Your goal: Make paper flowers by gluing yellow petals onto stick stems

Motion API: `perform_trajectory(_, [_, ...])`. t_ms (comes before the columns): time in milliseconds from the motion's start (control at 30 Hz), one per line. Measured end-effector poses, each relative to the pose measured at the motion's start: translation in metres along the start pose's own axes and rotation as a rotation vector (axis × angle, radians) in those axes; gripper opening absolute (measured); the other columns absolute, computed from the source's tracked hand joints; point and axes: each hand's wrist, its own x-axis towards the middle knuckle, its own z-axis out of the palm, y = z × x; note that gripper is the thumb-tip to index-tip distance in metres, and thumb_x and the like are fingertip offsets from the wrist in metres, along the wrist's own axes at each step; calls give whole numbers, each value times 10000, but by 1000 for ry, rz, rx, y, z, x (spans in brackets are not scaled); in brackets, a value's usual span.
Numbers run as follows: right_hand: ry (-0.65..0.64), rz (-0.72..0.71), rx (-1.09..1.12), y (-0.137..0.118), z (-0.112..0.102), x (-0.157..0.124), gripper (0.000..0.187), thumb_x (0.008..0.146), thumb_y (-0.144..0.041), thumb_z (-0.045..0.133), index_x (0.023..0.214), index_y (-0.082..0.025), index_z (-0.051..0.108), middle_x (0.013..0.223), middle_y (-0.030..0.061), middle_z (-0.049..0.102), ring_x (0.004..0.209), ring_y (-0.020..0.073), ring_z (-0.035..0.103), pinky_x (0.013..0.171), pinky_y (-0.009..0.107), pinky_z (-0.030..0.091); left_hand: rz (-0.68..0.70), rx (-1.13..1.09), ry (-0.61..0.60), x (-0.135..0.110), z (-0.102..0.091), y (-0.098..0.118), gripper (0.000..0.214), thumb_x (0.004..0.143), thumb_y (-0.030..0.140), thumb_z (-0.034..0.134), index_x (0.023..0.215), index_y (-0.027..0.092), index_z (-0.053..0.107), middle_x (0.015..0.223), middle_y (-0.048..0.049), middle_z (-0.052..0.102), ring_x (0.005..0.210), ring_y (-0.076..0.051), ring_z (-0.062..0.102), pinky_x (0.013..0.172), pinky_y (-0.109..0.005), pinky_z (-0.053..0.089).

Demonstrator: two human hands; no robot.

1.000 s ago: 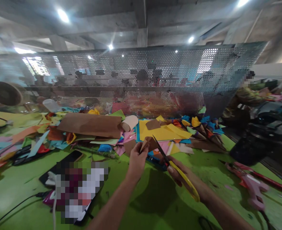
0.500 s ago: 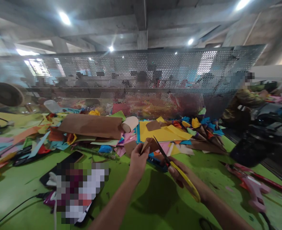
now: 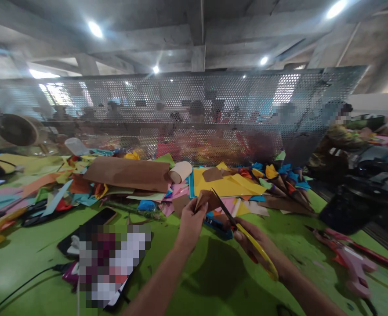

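Note:
Between thumb and fingers, my left hand [image 3: 193, 221] pinches a small folded piece of brown paper [image 3: 210, 200]. My right hand [image 3: 255, 239] is wrapped round the yellow handles of a pair of scissors [image 3: 262, 254]. The dark blades point up and left, close to the right side of the brown paper; whether they touch it I cannot tell. Below and behind the hands a blue tool [image 3: 218, 226], partly hidden, lies on the green table [image 3: 220, 285]. Yellow paper sheets [image 3: 226, 182] lie just beyond the hands.
A big brown paper sheet [image 3: 128, 173] and a paper roll [image 3: 180, 171] lie at the back. Folded paper flowers [image 3: 288, 175] are heaped at the back right. A pink glue gun [image 3: 352, 263] rests at right, a black phone [image 3: 86, 230] at left. A perforated metal screen [image 3: 194, 114] stands behind.
The whole view has shifted slightly, so everything sits a little further right. Both hands keep their hold on the brown paper and the scissors, with hardly any movement between them.

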Motion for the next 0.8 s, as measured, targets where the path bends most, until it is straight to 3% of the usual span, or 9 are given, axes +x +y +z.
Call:
perform_trajectory(367, [-37, 79, 17, 0, -1, -1, 549, 763, -701, 615, 965, -190, 602, 564, -72, 351, 472, 92, 324, 433, 225, 250, -41, -7, 2, 1, 0, 7, 382, 652, 491, 746, 617, 176, 533, 453, 80, 395, 451, -61, 302, 465, -201, 232])
perform_trajectory(600, [31, 10, 18, -1, 1, 0, 525, 726, -674, 666, 889, -176, 642, 707, -1, 525, 673, 156, 485, 576, 251, 381, -50, 1, 1, 3, -2, 3, 402, 637, 522, 746, 608, 174, 547, 432, 77, 394, 432, -62, 304, 458, -206, 218])
perform_trajectory(800, [62, 8, -11, 3, 0, 2, 510, 718, -648, 680, 897, -171, 677, 759, 21, 585, 723, 187, 531, 649, 285, 422, -55, -22, -3, 3, -2, 5, 439, 609, 557, 759, 593, 173, 547, 433, 74, 394, 435, -60, 292, 461, -213, 202])
